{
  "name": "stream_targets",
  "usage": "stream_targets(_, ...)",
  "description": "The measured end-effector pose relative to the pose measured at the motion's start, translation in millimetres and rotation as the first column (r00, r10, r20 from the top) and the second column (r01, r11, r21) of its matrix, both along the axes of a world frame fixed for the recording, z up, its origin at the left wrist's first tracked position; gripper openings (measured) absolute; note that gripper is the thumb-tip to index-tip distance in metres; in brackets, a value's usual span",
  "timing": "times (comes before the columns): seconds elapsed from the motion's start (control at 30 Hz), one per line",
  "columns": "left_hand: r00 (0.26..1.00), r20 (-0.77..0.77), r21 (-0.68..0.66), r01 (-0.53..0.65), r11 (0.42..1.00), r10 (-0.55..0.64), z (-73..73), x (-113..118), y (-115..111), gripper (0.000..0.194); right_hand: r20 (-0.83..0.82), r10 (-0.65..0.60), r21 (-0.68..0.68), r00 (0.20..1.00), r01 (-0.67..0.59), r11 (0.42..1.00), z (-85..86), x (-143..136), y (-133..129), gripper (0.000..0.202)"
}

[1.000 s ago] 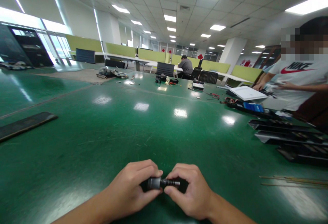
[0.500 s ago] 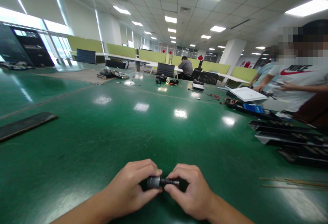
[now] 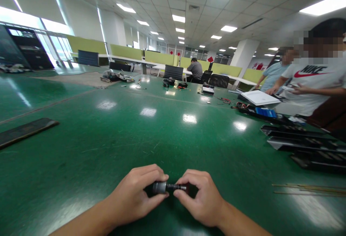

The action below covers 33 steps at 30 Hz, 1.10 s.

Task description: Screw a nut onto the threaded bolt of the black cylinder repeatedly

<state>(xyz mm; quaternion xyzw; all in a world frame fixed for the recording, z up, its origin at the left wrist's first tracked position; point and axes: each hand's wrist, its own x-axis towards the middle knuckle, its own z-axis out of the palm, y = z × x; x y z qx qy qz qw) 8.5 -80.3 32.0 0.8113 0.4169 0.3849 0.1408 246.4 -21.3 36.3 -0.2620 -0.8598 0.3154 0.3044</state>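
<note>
My left hand (image 3: 139, 189) pinches the thick grey-black end of a cylindrical metal part with a thin shaft (image 3: 161, 187) between thumb and fingers. From the other side, thumb and index finger of my right hand (image 3: 201, 196) close around its thin, ridged shaft. The part lies roughly level, its bright shaft tip pointing right, just above the green tabletop (image 3: 129, 135) near the front edge of my view. A short stretch of shaft shows between the two hands. Its exact kind is unclear.
Dark metal channels (image 3: 294, 142) and thin brass-coloured rods (image 3: 308, 189) lie at right. A flat dark bar (image 3: 24, 131) is at left. Tools and cables sit across the table's far side. Two people stand at right by a white panel (image 3: 260, 98); another sits farther back.
My hands have drawn slightly apart, leaving more of the shaft visible between them. Both still hold the part. The view has shifted a little.
</note>
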Motion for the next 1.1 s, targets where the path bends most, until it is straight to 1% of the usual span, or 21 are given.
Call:
stream_targets(0.5, 1.0, 0.005, 0.013, 0.001, 1.0, -0.001, -1.2, -5.6, 1.8, 0.026, -0.005, -0.022, 0.006, 1.0, 0.022, 1.0, 0.1, 0.2, 2.0, 0.005)
stream_targets(0.73, 1.0, 0.0, 0.013, -0.018, 1.0, 0.018, -1.2, -6.8, 1.4, 0.025, -0.011, -0.031, 0.025, 0.999, 0.032, 0.999, -1.0, -0.5, 2.7, 0.004)
stream_targets(1.1, 1.0, -0.009, 0.025, -0.024, 0.999, 0.024, 0.4, -7.1, 2.5, 0.027, 0.001, -0.06, 0.025, 0.998, 0.06, 0.998, -0.3, 0.8, 1.9, 0.007)
